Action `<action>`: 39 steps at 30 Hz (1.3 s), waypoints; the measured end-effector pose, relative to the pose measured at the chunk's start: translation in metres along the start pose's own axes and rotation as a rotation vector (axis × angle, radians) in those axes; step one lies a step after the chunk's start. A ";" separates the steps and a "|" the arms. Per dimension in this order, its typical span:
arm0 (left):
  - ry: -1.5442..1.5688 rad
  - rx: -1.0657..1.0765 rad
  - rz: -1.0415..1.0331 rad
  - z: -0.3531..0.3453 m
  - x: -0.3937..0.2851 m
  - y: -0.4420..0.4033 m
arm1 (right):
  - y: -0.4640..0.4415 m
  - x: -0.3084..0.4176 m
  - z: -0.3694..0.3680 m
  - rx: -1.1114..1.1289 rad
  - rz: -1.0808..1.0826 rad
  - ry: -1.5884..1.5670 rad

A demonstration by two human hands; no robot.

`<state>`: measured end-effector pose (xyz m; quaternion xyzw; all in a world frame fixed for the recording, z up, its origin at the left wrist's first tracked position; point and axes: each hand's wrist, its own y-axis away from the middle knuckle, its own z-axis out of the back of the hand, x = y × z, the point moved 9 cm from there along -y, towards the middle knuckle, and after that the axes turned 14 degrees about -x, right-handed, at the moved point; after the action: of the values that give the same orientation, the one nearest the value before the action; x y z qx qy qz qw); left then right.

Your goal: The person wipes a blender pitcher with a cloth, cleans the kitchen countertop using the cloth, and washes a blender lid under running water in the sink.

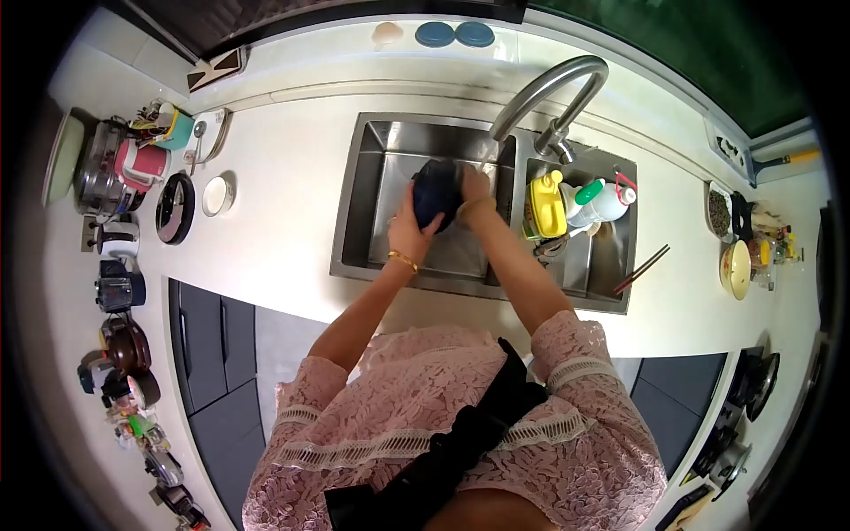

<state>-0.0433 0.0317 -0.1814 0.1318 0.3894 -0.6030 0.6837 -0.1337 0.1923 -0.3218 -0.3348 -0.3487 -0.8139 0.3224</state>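
Over the left basin of the steel sink (343, 217), my left hand (410, 228) grips a dark blue rounded thing that looks like a bowl (436, 190), its thumb and fingers against the near left side. My right hand (475, 186) is at the bowl's right side, close below the tap's spout; its fingers are blurred and partly hidden, so what they hold does not show. From the curved metal tap (567, 75), a thin stream of water (485, 157) seems to fall beside my right hand.
In the right basin stand a yellow bottle (547, 205) and a white bottle (611, 203). Chopsticks (642, 270) lie over the sink's right edge. A white cup (218, 196) and a round black-rimmed item (175, 208) sit to the left. Two blue discs (435, 34) rest on the back ledge.
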 end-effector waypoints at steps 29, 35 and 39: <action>0.367 0.195 0.708 -0.031 0.065 -0.002 | 0.071 0.061 0.023 0.228 0.659 -0.163; 0.335 0.165 0.762 -0.063 0.081 -0.011 | 0.039 0.060 0.071 0.157 0.510 -0.394; 0.404 0.230 0.849 -0.075 0.073 -0.001 | 0.046 0.078 0.074 0.229 0.833 -0.387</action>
<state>-0.0748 0.0274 -0.2806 0.4681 0.3569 -0.2724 0.7611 -0.1193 0.2023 -0.2057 -0.5539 -0.3258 -0.4942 0.5856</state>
